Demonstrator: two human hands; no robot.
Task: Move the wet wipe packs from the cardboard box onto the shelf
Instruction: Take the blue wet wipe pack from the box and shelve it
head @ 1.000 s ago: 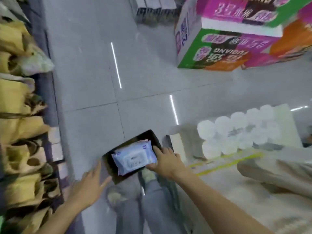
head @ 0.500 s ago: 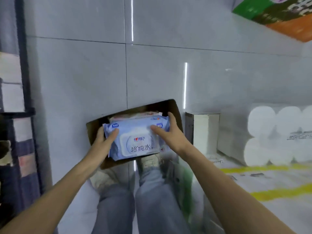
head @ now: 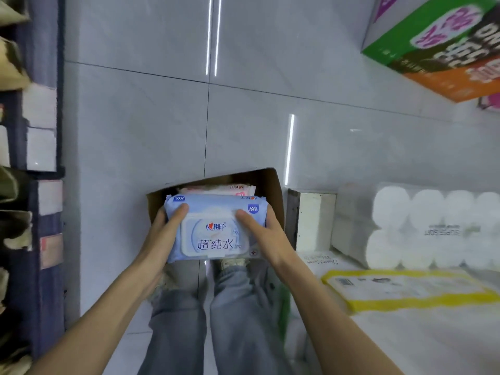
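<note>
A light-blue wet wipe pack [head: 215, 234] with a white flip lid and blue Chinese lettering sits between both my hands, just above the open cardboard box [head: 273, 193] on the floor. My left hand [head: 162, 234] grips its left end, thumb on top. My right hand [head: 266, 234] grips its right end, thumb on the lid. Beneath it lies another blue pack [head: 213, 199], and behind that a pink-and-white pack [head: 216, 189] shows inside the box. The shelf [head: 44, 158] runs along the left edge of the view.
White toilet roll bundles [head: 422, 226] and a yellow-edged flat pack [head: 405, 288] lie at the right. A white block [head: 313, 220] stands beside the box. A green-and-orange carton [head: 443, 44] is at top right. My legs in jeans [head: 211, 320] are below. Grey tiled floor lies beyond.
My left hand came onto the pack, joining my right hand. Both hands have raised the blue pack slightly out of the box, toward me.
</note>
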